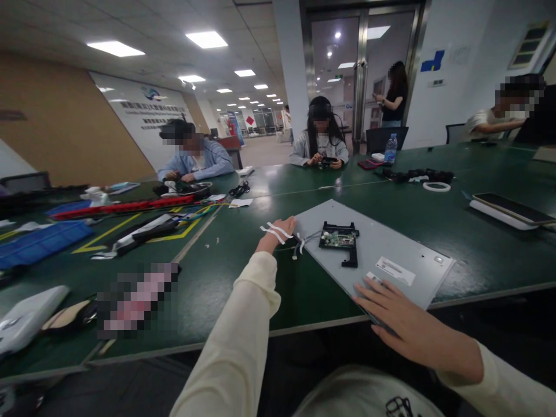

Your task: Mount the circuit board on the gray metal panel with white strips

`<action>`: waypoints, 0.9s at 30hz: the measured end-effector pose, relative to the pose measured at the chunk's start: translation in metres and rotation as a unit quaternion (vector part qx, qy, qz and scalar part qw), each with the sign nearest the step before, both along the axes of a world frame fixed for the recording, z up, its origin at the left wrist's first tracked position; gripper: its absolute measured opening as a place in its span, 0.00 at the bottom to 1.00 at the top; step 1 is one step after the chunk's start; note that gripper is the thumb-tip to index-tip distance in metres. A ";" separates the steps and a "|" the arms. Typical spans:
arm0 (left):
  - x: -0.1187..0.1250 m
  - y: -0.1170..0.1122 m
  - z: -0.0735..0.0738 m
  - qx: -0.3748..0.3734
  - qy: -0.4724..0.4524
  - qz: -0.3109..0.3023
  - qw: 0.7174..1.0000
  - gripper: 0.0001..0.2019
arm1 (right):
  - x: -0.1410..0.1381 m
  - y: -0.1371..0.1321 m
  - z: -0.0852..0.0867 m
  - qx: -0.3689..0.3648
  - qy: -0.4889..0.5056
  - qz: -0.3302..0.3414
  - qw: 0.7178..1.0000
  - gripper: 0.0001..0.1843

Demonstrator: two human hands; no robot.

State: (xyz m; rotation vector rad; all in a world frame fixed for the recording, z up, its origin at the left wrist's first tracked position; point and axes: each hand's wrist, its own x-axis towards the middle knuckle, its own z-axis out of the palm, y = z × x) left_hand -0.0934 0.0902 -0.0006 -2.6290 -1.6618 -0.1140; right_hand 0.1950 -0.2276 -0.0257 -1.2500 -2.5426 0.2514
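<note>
A flat grey metal panel (377, 231) lies turned at an angle on the table in front of me, overhanging the near edge. On it sits a black plastic frame with a green circuit board (339, 238), with cables (300, 243) running off to its left. My left hand (281, 229) is at the panel's left corner, white strips of tape (274, 234) across its back; its fingertips are hidden. My right hand (397, 318) rests on the panel's near edge, fingers spread and stretched out, beside a white label (395, 270).
To the left lie a blue tray (43, 243), a black-and-white bundle with wires (143, 234) and a pink phone-like object (143, 298). A tape roll (436, 186), a water bottle (390, 149) and a phone (515, 208) are at the right. Co-workers sit across the table.
</note>
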 end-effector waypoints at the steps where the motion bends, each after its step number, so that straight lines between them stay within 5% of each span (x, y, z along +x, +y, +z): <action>1: -0.001 -0.004 -0.002 0.000 0.007 -0.006 1.000 0.24 | 0.002 0.001 0.000 0.000 0.001 0.002 1.000 0.31; 10: -0.010 -0.046 0.008 0.042 0.057 0.018 0.997 0.24 | 0.067 0.037 -0.001 -0.047 -0.012 0.010 0.999 0.27; 15: -0.015 -0.070 0.008 0.055 0.041 0.010 0.998 0.22 | 0.102 0.067 -0.014 -0.003 -0.071 -0.116 0.991 0.30; 20: -0.005 -0.075 0.007 0.089 0.055 0.019 0.994 0.20 | 0.124 0.082 -0.042 0.011 -0.097 -0.286 0.953 0.42; 27: 0.006 -0.090 0.008 0.108 0.081 0.026 0.990 0.20 | 0.132 0.112 -0.048 -0.016 -0.028 -0.304 0.952 0.39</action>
